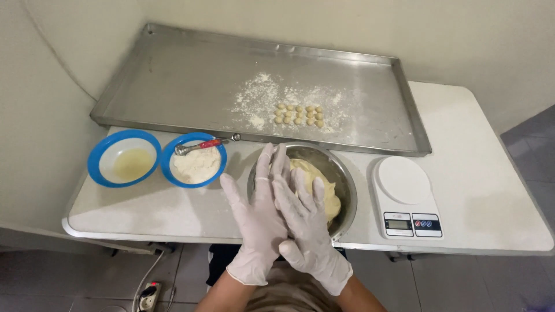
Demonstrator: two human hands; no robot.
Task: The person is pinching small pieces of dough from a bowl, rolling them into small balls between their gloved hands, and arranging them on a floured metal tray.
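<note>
My left hand (256,222) and my right hand (310,234), both in white gloves, are pressed flat together with fingers stretched out, the right one lying over the left. They hover over the near-left rim of a metal bowl (348,188) that holds a lump of pale yellow dough (327,193). Anything between the palms is hidden. Several small dough balls (299,115) sit in rows on a floured patch of a large metal tray (173,75) behind the bowl.
A blue bowl of flour (194,164) with a red-handled spoon (203,145) and a blue bowl of yellowish liquid (124,159) stand to the left. A white kitchen scale (404,196) is on the right of the white table (497,196). Walls close in behind and at left.
</note>
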